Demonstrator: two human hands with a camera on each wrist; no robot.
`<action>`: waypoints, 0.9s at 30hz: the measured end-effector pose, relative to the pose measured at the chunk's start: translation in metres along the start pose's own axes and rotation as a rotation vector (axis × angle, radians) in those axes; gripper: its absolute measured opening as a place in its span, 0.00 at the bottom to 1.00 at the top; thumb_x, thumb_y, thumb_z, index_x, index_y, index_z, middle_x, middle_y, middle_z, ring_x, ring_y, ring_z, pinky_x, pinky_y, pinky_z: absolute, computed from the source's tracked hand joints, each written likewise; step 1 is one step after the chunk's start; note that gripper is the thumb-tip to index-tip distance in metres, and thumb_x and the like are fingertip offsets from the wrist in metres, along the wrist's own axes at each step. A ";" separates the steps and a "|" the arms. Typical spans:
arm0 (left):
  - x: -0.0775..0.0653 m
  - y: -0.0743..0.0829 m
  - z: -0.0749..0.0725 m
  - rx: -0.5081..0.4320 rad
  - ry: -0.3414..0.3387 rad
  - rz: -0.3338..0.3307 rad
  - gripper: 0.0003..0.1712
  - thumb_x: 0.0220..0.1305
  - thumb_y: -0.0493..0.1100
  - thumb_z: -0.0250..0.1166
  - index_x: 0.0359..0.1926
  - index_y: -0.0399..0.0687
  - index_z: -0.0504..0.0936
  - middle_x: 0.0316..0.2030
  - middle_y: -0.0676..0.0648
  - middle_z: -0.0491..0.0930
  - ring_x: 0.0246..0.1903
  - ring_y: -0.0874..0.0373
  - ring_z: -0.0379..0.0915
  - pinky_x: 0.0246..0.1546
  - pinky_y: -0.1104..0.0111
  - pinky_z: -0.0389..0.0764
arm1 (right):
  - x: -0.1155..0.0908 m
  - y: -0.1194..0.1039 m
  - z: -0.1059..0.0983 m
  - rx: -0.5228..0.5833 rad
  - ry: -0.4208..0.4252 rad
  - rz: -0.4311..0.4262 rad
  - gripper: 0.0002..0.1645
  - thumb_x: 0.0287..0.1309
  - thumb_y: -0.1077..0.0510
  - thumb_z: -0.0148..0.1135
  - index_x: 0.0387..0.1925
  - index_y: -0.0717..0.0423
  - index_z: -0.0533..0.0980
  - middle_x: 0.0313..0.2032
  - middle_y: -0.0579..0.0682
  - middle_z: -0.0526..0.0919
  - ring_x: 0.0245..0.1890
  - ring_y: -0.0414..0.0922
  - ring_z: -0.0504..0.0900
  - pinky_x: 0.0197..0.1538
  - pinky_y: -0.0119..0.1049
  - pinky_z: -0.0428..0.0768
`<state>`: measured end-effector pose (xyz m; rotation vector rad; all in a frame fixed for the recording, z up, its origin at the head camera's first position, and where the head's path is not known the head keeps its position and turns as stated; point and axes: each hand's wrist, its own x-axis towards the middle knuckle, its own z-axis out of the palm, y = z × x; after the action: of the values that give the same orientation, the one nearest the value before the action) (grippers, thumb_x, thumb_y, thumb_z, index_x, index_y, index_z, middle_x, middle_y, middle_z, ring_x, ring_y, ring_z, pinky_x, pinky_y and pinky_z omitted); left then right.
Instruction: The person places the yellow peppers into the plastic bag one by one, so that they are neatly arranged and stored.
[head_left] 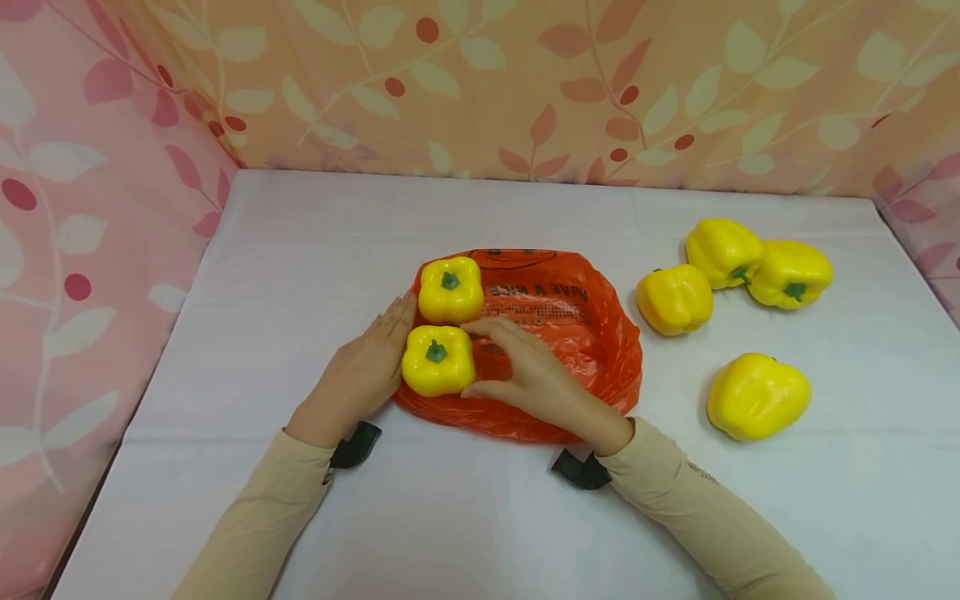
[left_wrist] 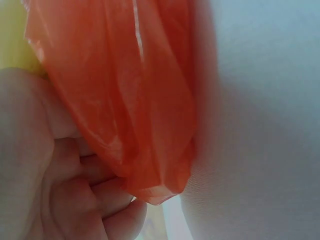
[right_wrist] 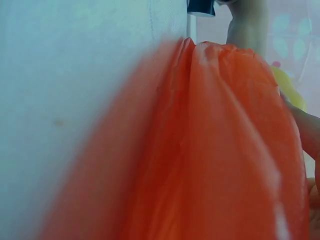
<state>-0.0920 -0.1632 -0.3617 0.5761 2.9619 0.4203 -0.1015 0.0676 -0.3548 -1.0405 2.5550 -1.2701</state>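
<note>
A red plastic bag [head_left: 603, 350] with dark printing lies spread and opened on the table. Two yellow bell peppers with green stems stand at its left side, one far pepper [head_left: 452, 300] and one near pepper [head_left: 438, 372]. My right hand [head_left: 536, 379] reaches over the bag and grips the near pepper from its right, thumb at the front and fingers behind. Along the bag's left edge my left hand [head_left: 367, 362] lies with extended fingers beside both peppers. In the left wrist view, red film [left_wrist: 135, 100] hangs next to the fingers [left_wrist: 75, 195].
Right of the bag are more yellow bell peppers: a small group with a left pepper [head_left: 675, 300], a back pepper [head_left: 722, 250] and a right pepper [head_left: 791, 273], plus a separate front pepper [head_left: 757, 397]. The white-covered table [head_left: 480, 517] meets a leaf-patterned curtain [head_left: 525, 92] behind.
</note>
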 end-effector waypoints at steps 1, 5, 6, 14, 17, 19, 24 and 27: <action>0.000 0.000 0.000 0.002 0.001 0.000 0.34 0.72 0.41 0.48 0.72 0.34 0.46 0.71 0.38 0.50 0.70 0.47 0.47 0.66 0.55 0.55 | 0.000 0.000 0.000 -0.005 -0.001 0.001 0.40 0.44 0.55 0.75 0.59 0.61 0.68 0.57 0.52 0.73 0.54 0.48 0.74 0.56 0.41 0.75; 0.000 0.000 -0.001 0.006 -0.002 0.001 0.34 0.73 0.42 0.47 0.72 0.33 0.46 0.71 0.38 0.50 0.69 0.47 0.47 0.66 0.55 0.56 | 0.000 -0.001 0.000 -0.009 -0.009 0.011 0.42 0.43 0.55 0.76 0.59 0.61 0.68 0.57 0.52 0.73 0.53 0.48 0.74 0.56 0.41 0.75; 0.000 0.000 -0.001 0.005 -0.003 0.000 0.34 0.73 0.42 0.47 0.72 0.33 0.46 0.71 0.38 0.50 0.69 0.47 0.47 0.66 0.54 0.56 | 0.000 -0.001 -0.001 -0.009 -0.011 0.015 0.42 0.42 0.54 0.76 0.59 0.60 0.68 0.57 0.52 0.73 0.54 0.48 0.74 0.56 0.41 0.75; 0.001 0.000 0.000 -0.008 -0.010 -0.014 0.34 0.74 0.46 0.45 0.72 0.34 0.46 0.71 0.38 0.50 0.70 0.47 0.47 0.66 0.55 0.55 | -0.001 -0.003 -0.004 -0.019 -0.022 0.041 0.45 0.40 0.53 0.78 0.61 0.59 0.67 0.59 0.52 0.72 0.57 0.48 0.73 0.58 0.44 0.73; 0.001 0.000 0.001 -0.013 -0.011 -0.013 0.34 0.74 0.46 0.46 0.72 0.34 0.46 0.71 0.38 0.50 0.70 0.47 0.46 0.67 0.55 0.55 | -0.002 -0.002 -0.005 -0.027 -0.024 0.048 0.46 0.40 0.53 0.78 0.61 0.59 0.67 0.59 0.51 0.72 0.56 0.48 0.73 0.58 0.44 0.73; 0.001 0.000 0.001 -0.015 -0.012 -0.011 0.34 0.74 0.45 0.46 0.72 0.34 0.46 0.71 0.38 0.50 0.70 0.47 0.46 0.67 0.55 0.55 | -0.003 -0.001 -0.006 -0.025 -0.027 0.053 0.46 0.40 0.53 0.78 0.61 0.59 0.67 0.59 0.51 0.72 0.56 0.48 0.73 0.58 0.44 0.74; 0.001 -0.001 0.000 -0.016 -0.018 -0.017 0.34 0.74 0.46 0.45 0.72 0.34 0.45 0.71 0.39 0.49 0.70 0.48 0.45 0.67 0.55 0.54 | -0.005 -0.001 -0.010 -0.016 -0.036 0.067 0.45 0.41 0.53 0.78 0.61 0.58 0.68 0.57 0.50 0.73 0.54 0.49 0.74 0.56 0.44 0.75; 0.000 -0.002 -0.001 -0.015 -0.020 -0.024 0.34 0.74 0.47 0.45 0.72 0.35 0.45 0.71 0.39 0.49 0.70 0.48 0.45 0.67 0.55 0.54 | -0.008 -0.002 -0.012 -0.024 -0.039 0.081 0.44 0.41 0.52 0.77 0.61 0.57 0.68 0.58 0.49 0.73 0.56 0.48 0.74 0.57 0.45 0.75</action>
<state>-0.0929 -0.1648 -0.3617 0.5401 2.9406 0.4315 -0.0991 0.0798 -0.3468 -0.9456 2.5610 -1.1904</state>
